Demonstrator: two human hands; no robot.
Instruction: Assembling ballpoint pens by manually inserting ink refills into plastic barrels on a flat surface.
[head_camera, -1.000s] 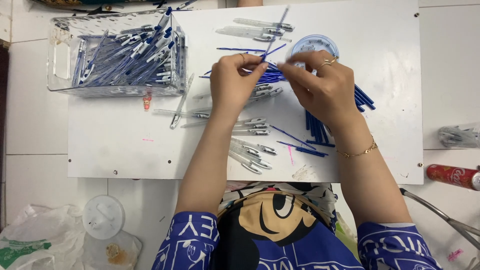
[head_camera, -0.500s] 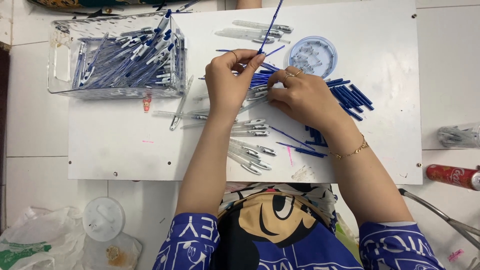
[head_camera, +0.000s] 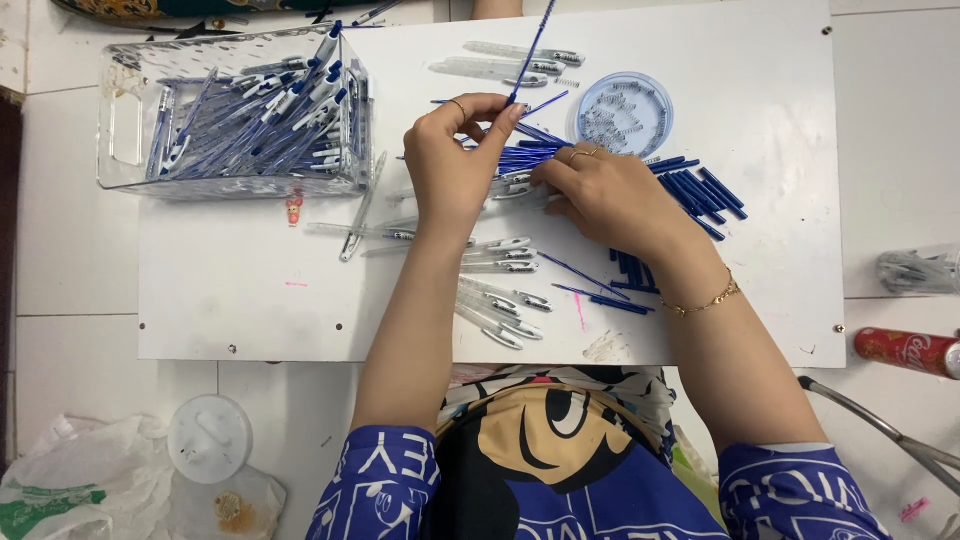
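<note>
Head view: the left hand (head_camera: 455, 165) pinches a thin blue pen refill (head_camera: 530, 48) between thumb and fingertips, its shaft slanting up toward 1 o'clock over the white board (head_camera: 240, 300). The right hand (head_camera: 605, 195) lies at its 3 o'clock, fingers curled down on a pile of blue refills (head_camera: 520, 160); what it grips cannot be told. Clear pen barrels (head_camera: 495, 290) lie at 6 o'clock, a clear bin of assembled pens (head_camera: 240, 110) at 9 o'clock, and a round dish of springs (head_camera: 625, 112) at 2 o'clock.
</note>
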